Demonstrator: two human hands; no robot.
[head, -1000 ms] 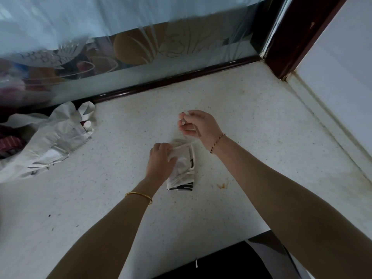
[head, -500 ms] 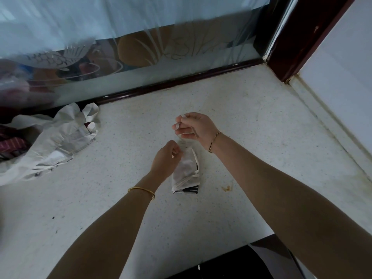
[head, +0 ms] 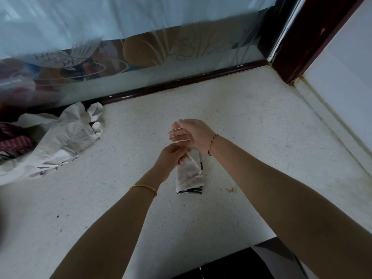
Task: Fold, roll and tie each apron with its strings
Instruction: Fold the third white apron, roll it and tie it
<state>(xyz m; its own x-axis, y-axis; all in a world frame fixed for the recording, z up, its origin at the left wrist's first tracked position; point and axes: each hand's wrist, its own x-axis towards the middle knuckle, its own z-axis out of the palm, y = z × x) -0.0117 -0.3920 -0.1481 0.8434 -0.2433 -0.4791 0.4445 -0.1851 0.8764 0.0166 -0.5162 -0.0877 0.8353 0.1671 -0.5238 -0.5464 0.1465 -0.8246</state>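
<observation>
A small rolled white apron (head: 190, 174) with dark stripes at its near end lies on the speckled counter (head: 251, 121). Its thin white string (head: 180, 140) runs up from the roll and loops around the fingers of my right hand (head: 191, 133), which hovers just above the roll's far end. My left hand (head: 171, 156) is at the roll's left top corner, fingers curled, pinching the string where it leaves the roll. The roll's far end is hidden behind both hands.
A heap of loose white aprons (head: 52, 143) lies at the counter's left, with dark red striped cloth (head: 14, 139) beside it. A frosted glass panel (head: 141, 47) bounds the far edge, a white wall (head: 342, 81) the right. A small yellowish scrap (head: 231, 189) lies right of the roll.
My left hand has let go of the roll's body and moved up to pinch the string. My right hand has wound the string around its fingers.
</observation>
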